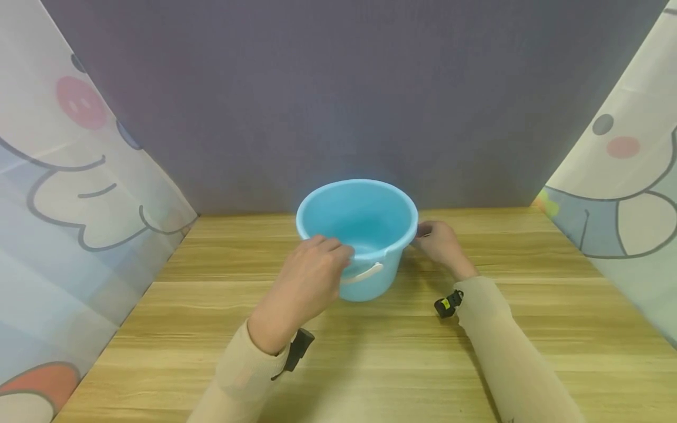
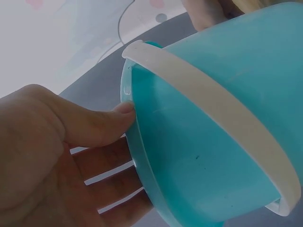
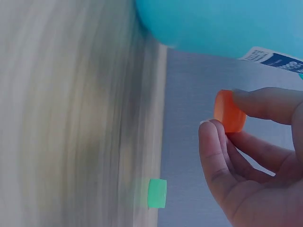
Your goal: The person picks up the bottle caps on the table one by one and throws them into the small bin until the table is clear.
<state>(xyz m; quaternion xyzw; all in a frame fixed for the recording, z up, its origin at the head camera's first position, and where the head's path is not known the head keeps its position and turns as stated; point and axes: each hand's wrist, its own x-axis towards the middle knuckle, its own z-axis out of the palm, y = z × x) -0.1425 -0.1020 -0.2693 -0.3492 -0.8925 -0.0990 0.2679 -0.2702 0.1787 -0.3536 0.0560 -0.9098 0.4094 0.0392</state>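
A light blue bucket [image 1: 373, 281] stands on the wooden table, its mouth facing up. Its white handle [image 2: 213, 109] hangs down along the near side. My left hand [image 1: 309, 273] grips the bucket's near-left rim, with the thumb on the outside in the left wrist view. Beside the bucket's right wall is my right hand [image 1: 443, 245], low over the table. Between thumb and fingers it pinches a short orange cylinder [image 3: 230, 111], which the head view does not show clearly. A small green block [image 3: 157, 193] lies on the table close by, apart from the hand.
Behind the bucket rises a dark grey wall [image 1: 349, 100], meeting the table's back edge. Curtains with cartoon prints [image 1: 624, 194] flank the wooden table [image 1: 211, 317] on both sides. A printed label [image 3: 279, 61] is stuck on the bucket's outer wall.
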